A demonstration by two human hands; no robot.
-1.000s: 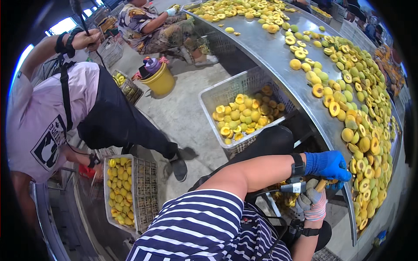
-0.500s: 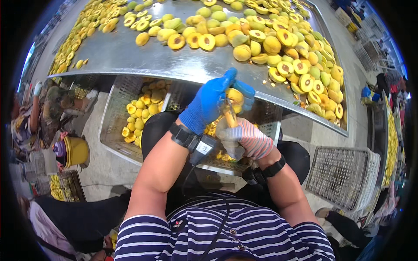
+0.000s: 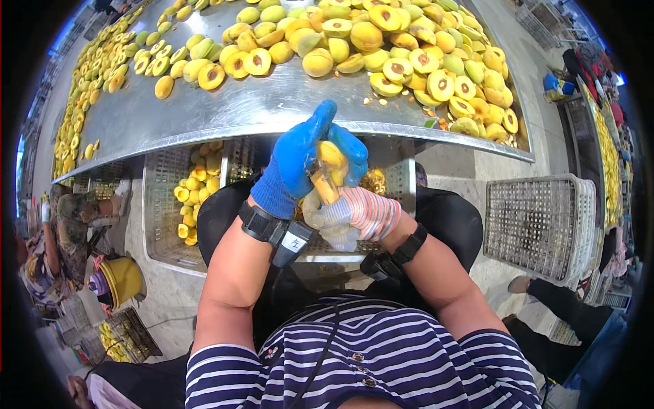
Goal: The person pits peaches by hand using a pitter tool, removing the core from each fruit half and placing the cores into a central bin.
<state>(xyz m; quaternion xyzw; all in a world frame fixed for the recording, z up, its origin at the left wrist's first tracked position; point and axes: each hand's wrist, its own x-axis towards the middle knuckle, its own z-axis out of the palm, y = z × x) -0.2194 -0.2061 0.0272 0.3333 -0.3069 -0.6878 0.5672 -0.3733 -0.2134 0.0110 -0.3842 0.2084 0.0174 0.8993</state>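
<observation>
In front of the steel table's near edge, my left hand (image 3: 289, 167), in a blue coated glove, is closed around a yellow peach half (image 3: 332, 157). My right hand (image 3: 361, 215), in a striped knit glove under a thin clear covering, grips a pitting tool by its wooden handle (image 3: 325, 187). The tool's tip meets the peach and is hidden by fruit and fingers. On the steel table (image 3: 211, 112) lies a large heap of halved peaches (image 3: 436, 65), many with brown pits. Below my hands is a crate (image 3: 409, 198) containing fruit scraps.
Left of my knees, a plastic crate (image 3: 151, 225) holds hollowed peach halves (image 3: 194, 194). Stacked crates (image 3: 535, 225) stand on the floor at right. A yellow bucket (image 3: 125, 281) and a seated person (image 3: 75, 218) are at left. Another fruit-covered table (image 3: 603, 143) stands far right.
My view has shifted, so the table's fruit appears further left and higher. Both hands stay together at the peach half, the tool still against it.
</observation>
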